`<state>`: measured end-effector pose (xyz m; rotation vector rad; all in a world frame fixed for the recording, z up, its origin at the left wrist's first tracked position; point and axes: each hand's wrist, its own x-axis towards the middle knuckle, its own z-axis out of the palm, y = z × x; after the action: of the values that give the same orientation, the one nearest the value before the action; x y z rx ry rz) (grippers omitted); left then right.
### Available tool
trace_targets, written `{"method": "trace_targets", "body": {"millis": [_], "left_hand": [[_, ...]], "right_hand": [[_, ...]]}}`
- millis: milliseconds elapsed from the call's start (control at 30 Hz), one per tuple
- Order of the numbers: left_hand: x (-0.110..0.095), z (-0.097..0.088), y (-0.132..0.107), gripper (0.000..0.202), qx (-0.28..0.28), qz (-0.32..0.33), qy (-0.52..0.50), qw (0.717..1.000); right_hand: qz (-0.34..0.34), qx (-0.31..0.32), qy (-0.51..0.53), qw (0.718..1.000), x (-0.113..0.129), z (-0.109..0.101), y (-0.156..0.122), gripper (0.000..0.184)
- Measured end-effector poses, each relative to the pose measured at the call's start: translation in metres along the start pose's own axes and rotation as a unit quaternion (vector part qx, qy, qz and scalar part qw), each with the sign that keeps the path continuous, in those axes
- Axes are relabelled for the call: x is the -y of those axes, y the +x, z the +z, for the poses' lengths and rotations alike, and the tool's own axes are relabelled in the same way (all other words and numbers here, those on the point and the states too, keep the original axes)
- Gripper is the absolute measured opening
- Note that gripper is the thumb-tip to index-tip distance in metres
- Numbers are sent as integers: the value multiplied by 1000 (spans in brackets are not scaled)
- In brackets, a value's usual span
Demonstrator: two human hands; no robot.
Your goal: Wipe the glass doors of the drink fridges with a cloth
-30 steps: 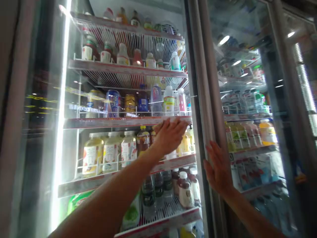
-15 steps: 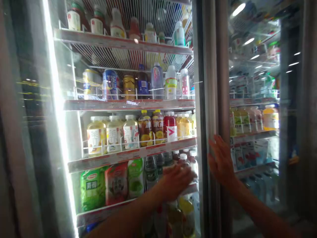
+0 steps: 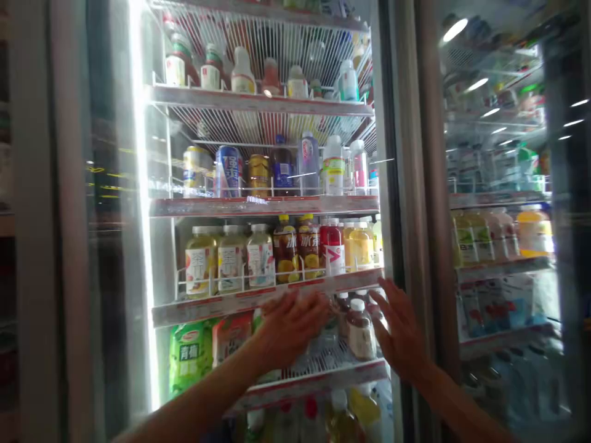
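My left hand (image 3: 290, 323) is stretched out with fingers extended, in front of the lower shelf of a lit drinks fridge. It covers part of a red bag (image 3: 231, 335) and the bottles behind. Just right of it, a dark bottle with a white cap (image 3: 361, 332) stands on that shelf. My right hand (image 3: 399, 329) is raised with fingers apart, beside the metal door frame (image 3: 415, 184). Its fingertips overlap the shelf's right end; whether they touch anything I cannot tell. Neither hand appears to hold a thing.
Above the hands, a shelf holds tea bottles (image 3: 198, 264) and a red drink bottle (image 3: 332, 246). Cans (image 3: 228, 172) and bottles stand higher up. A green bag (image 3: 187, 354) sits lower left. More drinks show behind the right-hand glass door (image 3: 503, 160), with light reflections.
The view has shifted, so the shelves appear further right and lower. My left hand has moved left across the lower shelf, uncovering dark bottles. My right hand has moved left off the door frame.
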<state>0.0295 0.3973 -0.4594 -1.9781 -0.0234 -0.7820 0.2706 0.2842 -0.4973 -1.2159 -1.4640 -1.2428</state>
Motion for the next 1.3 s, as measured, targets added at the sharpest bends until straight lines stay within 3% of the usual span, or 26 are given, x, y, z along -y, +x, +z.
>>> {"method": "trace_targets", "body": {"millis": [100,167,267,367,467,633,733,800,933,1000,1067,1133,1233,1300], "left_hand": [[37,-14,0,46,-63,-182,39,981],[34,-15,-8,44,-63,-170,38,983],[8,-4,-17,42,-57,-89,12,994],[-9,5,-4,47,-128,-176,-12,976],[-8,1,10,56,-178,-245,-70,950],[-5,-4,-17,65,-195,-270,-126,935],[-13,-3,-36,63,-221,-345,-168,897],[-22,-7,-37,59,-220,-390,-251,858],[-43,-19,-16,58,-208,-428,-471,743],[-54,-25,-1,57,-207,-411,-532,711],[-59,-29,11,56,-223,-392,-540,711],[-53,-33,14,54,-226,-381,-515,734],[-21,-39,-3,51,-199,-372,-357,834],[11,-42,-28,59,-188,-359,-187,895]], "right_hand": [[8,-25,20,999,10,7,7,53],[6,-27,46,999,24,10,9,53],[-19,-14,127,992,58,13,8,53],[2,-34,223,974,98,21,11,53],[96,-85,268,955,127,36,21,51],[143,-99,263,949,134,58,35,51],[156,-100,262,947,133,62,40,51],[170,-96,293,936,138,60,42,50],[244,-24,431,868,158,48,36,47],[275,-8,453,848,166,42,28,48],[278,-20,426,861,162,35,25,48],[252,-45,369,893,137,26,35,45],[160,-122,229,952,60,8,79,46],[110,-192,88,971,5,1,114,48]]}}
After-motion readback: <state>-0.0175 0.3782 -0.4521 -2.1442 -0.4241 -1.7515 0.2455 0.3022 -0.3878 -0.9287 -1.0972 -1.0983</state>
